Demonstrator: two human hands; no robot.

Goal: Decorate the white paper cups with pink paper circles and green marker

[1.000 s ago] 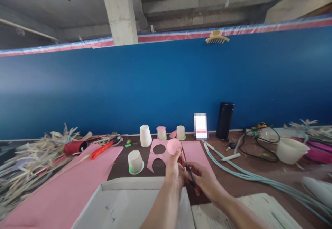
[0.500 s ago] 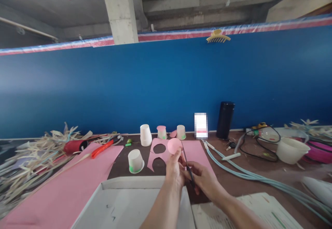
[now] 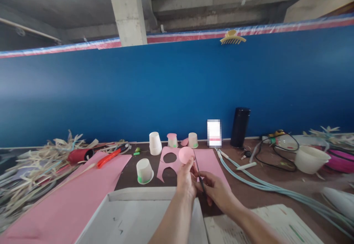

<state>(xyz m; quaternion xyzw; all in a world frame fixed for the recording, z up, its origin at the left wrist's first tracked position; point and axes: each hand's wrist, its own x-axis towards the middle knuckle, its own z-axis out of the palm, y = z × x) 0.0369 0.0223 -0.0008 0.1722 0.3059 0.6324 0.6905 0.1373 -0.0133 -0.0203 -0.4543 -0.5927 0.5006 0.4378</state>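
Observation:
My left hand [image 3: 186, 179] pinches a round pink paper disc [image 3: 186, 155] between thumb and fingers. In my right hand [image 3: 214, 188] is a pair of dark scissors [image 3: 201, 179], their blades pointing up along the disc's right edge. Behind both hands lies a pink paper sheet [image 3: 208, 163] with round holes cut in its left part. An upside-down paper cup [image 3: 144, 170] with a green mark stands left of the sheet. Beyond it are stacked white cups [image 3: 155, 143], a cup topped with pink paper [image 3: 172, 141], and another upturned cup [image 3: 193, 140] beside a loose pink piece [image 3: 184, 142].
A white tray [image 3: 138, 190] lies in front. At left are a large pink sheet [image 3: 69, 199], an orange-red tool [image 3: 108, 159] and paper strips [image 3: 47, 159]. Rightward are a black bottle [image 3: 240, 128], pale blue cords [image 3: 265, 186] and a white tub [image 3: 311, 161]. A blue partition [image 3: 177, 89] stands behind.

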